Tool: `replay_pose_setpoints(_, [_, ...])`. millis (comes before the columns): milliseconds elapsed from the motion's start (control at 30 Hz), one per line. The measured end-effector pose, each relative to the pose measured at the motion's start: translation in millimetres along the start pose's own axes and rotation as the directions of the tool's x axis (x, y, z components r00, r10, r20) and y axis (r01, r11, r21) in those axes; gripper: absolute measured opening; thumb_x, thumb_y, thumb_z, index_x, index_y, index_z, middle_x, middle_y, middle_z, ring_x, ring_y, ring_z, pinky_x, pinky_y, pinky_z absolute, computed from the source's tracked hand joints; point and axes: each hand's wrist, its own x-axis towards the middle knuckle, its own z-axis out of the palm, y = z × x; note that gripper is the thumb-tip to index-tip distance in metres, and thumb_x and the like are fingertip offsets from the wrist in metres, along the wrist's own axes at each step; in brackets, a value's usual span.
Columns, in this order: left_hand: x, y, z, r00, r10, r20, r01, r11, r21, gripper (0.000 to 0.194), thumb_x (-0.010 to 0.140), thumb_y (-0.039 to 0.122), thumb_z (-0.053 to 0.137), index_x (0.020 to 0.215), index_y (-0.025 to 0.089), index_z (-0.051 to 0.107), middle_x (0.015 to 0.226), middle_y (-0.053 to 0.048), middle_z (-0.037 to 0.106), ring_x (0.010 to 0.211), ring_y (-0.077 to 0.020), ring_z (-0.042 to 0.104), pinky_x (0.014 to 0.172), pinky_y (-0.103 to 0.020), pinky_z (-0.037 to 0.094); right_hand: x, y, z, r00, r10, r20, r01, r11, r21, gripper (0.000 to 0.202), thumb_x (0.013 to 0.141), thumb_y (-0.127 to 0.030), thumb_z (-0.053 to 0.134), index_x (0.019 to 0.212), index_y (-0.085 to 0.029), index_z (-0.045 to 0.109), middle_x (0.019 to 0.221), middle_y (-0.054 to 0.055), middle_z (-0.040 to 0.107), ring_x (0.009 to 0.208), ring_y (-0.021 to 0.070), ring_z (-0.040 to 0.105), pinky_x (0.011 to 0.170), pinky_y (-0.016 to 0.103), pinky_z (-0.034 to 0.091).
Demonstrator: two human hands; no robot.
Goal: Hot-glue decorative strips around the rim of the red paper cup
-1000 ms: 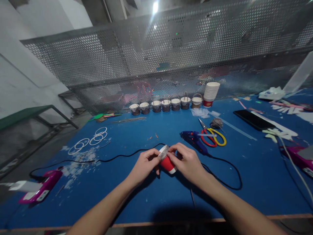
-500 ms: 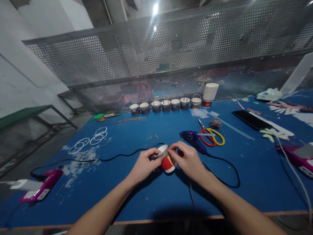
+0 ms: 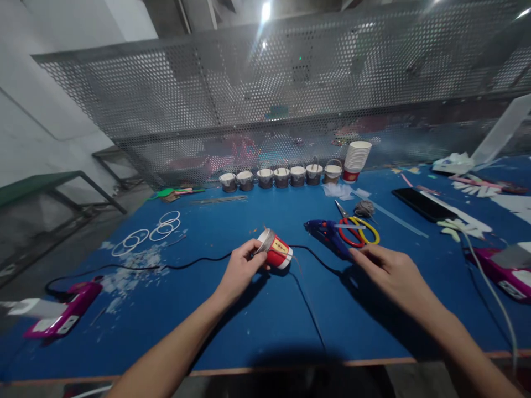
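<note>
My left hand [image 3: 245,265] grips a red and white paper cup [image 3: 280,253] by its rim, and the cup lies tilted with its mouth toward the upper left. Grey material wraps the cup near the rim, and a thin strand trails from it down toward the table's front edge. Off to the right, my right hand [image 3: 384,266] has its thumb and fingers at the handle end of a blue glue gun [image 3: 329,236]; whether they have closed on it is hard to tell. Scissors [image 3: 360,231] with red and yellow handles lie beside the gun, near a grey yarn ball [image 3: 364,208].
Wrapped cups [image 3: 281,178] line the back, beside stacked paper cups [image 3: 357,161]. White rings [image 3: 165,226] lie left. A black phone [image 3: 423,204] and a magenta power strip [image 3: 504,271] are right; another strip [image 3: 70,312] sits left. A black cable crosses the table.
My right hand has left the cup and moved right to the glue gun's handle. My left hand still holds the cup, now turned more onto its side and shifted slightly left and up.
</note>
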Motion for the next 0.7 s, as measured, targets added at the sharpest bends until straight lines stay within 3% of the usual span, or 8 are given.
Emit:
replay_pose_setpoints(67, [-0.2, -0.6, 1.3, 1.000, -0.006, 0.011, 0.006, 1.000, -0.008, 0.007, 0.070, 0.023, 0.056, 0.070, 0.017, 0.060, 0.063, 0.001, 0.062, 0.058, -0.0133, 0.058, 0.063, -0.027, 0.045, 14.2, 11.7, 6.6, 0.995, 0.065, 0.069, -0.057, 0.992, -0.112, 0.032, 0.084, -0.049, 0.053, 0.075, -0.021, 0.065, 0.073, 0.005, 0.070, 0.063, 0.0212, 0.064, 0.053, 0.028, 0.043])
replay_pose_setpoints(133, [-0.5, -1.4, 2.6, 1.000, -0.012, 0.019, 0.012, 1.000, 0.013, 0.006, 0.069, 0.022, 0.058, 0.070, 0.017, 0.060, 0.062, 0.001, 0.061, 0.058, -0.0131, 0.057, 0.062, -0.026, 0.044, 33.2, 15.8, 17.6, 0.990, 0.052, 0.133, -0.032, 0.989, -0.145, 0.027, 0.079, -0.044, 0.059, 0.085, -0.019, 0.068, 0.095, 0.010, 0.072, 0.083, 0.0253, 0.066, 0.066, 0.031, 0.048])
replay_pose_setpoints(167, [-0.6, -1.7, 3.1, 1.000, -0.013, 0.015, 0.012, 1.000, 0.028, 0.006, 0.068, 0.022, 0.058, 0.070, 0.017, 0.060, 0.061, 0.002, 0.061, 0.058, -0.0129, 0.057, 0.060, -0.026, 0.044, 43.1, 15.8, 23.8, 0.983, 0.043, 0.178, -0.017, 0.990, -0.143, 0.026, 0.078, -0.042, 0.060, 0.086, -0.019, 0.068, 0.096, 0.010, 0.071, 0.085, 0.0256, 0.066, 0.069, 0.031, 0.049])
replay_pose_setpoints(267, [-0.7, -1.9, 3.3, 1.000, -0.003, -0.007, 0.004, 0.998, 0.067, 0.006, 0.066, 0.023, 0.060, 0.068, 0.017, 0.058, 0.058, 0.003, 0.059, 0.055, -0.0117, 0.054, 0.057, -0.024, 0.041, 67.3, 13.1, 41.5, 0.962, 0.057, 0.269, -0.039, 0.997, -0.073, 0.018, 0.076, -0.038, 0.061, 0.075, -0.021, 0.065, 0.082, 0.007, 0.070, 0.076, 0.0227, 0.064, 0.068, 0.029, 0.047])
replay_pose_setpoints(367, [-0.6, -0.6, 2.3, 1.000, -0.001, -0.012, 0.002, 0.997, 0.075, 0.008, 0.065, 0.024, 0.060, 0.068, 0.017, 0.057, 0.059, 0.003, 0.057, 0.054, -0.0106, 0.053, 0.056, -0.023, 0.041, 76.6, 15.2, 55.7, 0.958, 0.052, 0.281, -0.060, 0.998, 0.018, 0.012, 0.075, -0.033, 0.061, 0.075, -0.021, 0.062, 0.076, 0.003, 0.067, 0.068, 0.0190, 0.062, 0.062, 0.026, 0.046])
replay_pose_setpoints(533, [0.2, 0.3, 2.2, 1.000, -0.023, -0.002, 0.023, 0.997, 0.075, 0.007, 0.064, 0.023, 0.060, 0.067, 0.017, 0.057, 0.058, 0.003, 0.058, 0.052, -0.0102, 0.052, 0.054, -0.023, 0.041, 68.4, 27.7, 73.7, 0.962, 0.053, 0.267, -0.069, 0.996, 0.052, 0.014, 0.076, -0.031, 0.057, 0.084, -0.020, 0.061, 0.075, 0.003, 0.064, 0.065, 0.0178, 0.060, 0.058, 0.027, 0.044])
replay_pose_setpoints(700, [1.2, -1.7, 3.4, 1.000, -0.006, -0.008, 0.007, 0.994, 0.111, 0.006, 0.064, 0.022, 0.060, 0.065, 0.017, 0.058, 0.057, 0.003, 0.057, 0.051, -0.0097, 0.051, 0.052, -0.022, 0.039, 63.4, 29.1, 82.9, 0.979, 0.043, 0.199, -0.060, 0.995, 0.082, 0.016, 0.077, -0.038, 0.055, 0.076, -0.022, 0.057, 0.069, 0.003, 0.059, 0.064, 0.0205, 0.057, 0.059, 0.030, 0.042])
